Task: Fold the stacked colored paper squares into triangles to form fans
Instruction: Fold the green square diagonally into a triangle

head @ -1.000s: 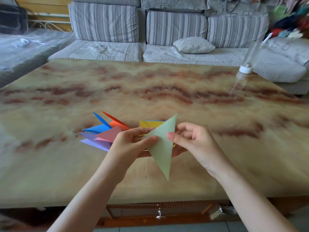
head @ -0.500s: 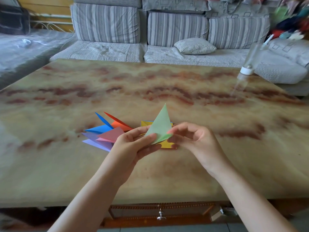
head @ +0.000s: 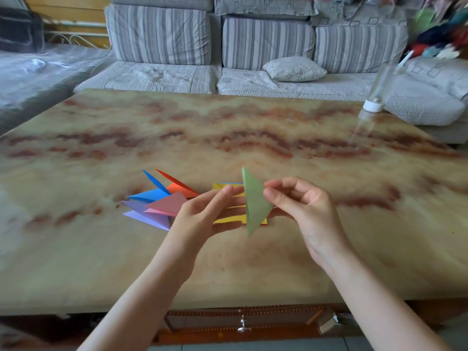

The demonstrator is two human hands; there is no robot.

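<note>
Green triangle (head: 254, 203) upright above worktop (head: 253, 262), pinched by right hand (head: 309, 211); left hand (head: 202, 214) released, fingers straight just beside it. Both partly hide yellow-topped stack (head: 228, 220). Folded triangles (head: 162, 201) left; bottle (head: 372, 106) far right

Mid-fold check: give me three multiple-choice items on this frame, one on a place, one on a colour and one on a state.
1. Where does the pile of folded triangles lie relative to the yellow stack?
A. On its left
B. On its right
C. On top of it

2. What colour is the held paper, pinched by the right hand?
A. Yellow
B. Green
C. Purple

3. The held paper is:
A. an unfolded square
B. crumpled into a ball
C. folded into a triangle, held above the table

Answers:
1 A: the blue, red, pink and purple triangles fan out left of the yellow sheets.
2 B: thumb and forefinger pinch a green piece.
3 C: it has a triangular outline and is clear of the tabletop.
</note>
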